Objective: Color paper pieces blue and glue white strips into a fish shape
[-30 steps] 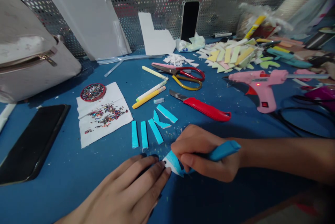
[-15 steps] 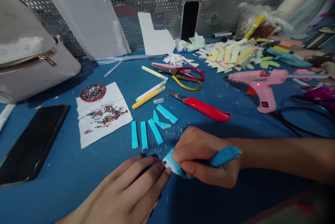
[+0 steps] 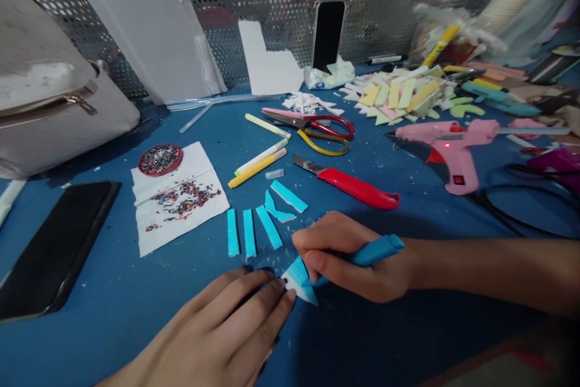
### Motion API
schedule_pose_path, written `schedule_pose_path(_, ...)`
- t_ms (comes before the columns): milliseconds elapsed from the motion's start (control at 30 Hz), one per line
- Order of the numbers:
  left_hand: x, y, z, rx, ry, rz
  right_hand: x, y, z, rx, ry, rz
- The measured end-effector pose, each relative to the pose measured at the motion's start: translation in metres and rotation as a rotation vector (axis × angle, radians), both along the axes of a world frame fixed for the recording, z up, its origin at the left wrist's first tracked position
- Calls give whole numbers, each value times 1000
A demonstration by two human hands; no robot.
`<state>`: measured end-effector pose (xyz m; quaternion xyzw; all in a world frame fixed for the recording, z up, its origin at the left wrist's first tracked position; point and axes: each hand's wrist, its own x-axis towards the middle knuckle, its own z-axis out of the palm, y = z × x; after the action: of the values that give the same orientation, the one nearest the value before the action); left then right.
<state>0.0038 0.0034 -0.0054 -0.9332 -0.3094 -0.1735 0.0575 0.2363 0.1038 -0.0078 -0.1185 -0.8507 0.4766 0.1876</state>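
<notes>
A blue marker (image 3: 378,249) is gripped in my right hand (image 3: 348,257), its tip down on a small white piece (image 3: 296,283) that is partly coloured blue. My left hand (image 3: 231,320) lies flat on the blue table, its fingertips pressing the left edge of that piece. Just beyond the hands lie several blue strips (image 3: 249,233). A red utility knife (image 3: 357,188) with its blade out rests past my right hand.
Scissors (image 3: 335,127), yellow markers (image 3: 258,168) and a pink glue gun (image 3: 460,151) lie farther back. To the left are a phone (image 3: 58,248), a glitter-strewn paper (image 3: 181,206) and a bag (image 3: 63,97). Cut pieces (image 3: 403,94) are heaped at the back right.
My right hand and the marker have shifted slightly left and up, uncovering more of the blue-coloured part of the piece. My left hand has stayed in place.
</notes>
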Motion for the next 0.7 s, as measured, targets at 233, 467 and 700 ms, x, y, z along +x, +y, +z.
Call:
schedule_pose_path(233, 1, 2, 0, -17, -13, 6, 1, 0, -3, 35, -20, 107)
schedule_pose_path(467, 1, 2, 2, -10, -6, 0, 0, -1, -3, 50, -6, 139)
schedule_pose_path(700, -1, 2, 3, -11, 1, -4, 0, 0, -2, 28, -8, 114)
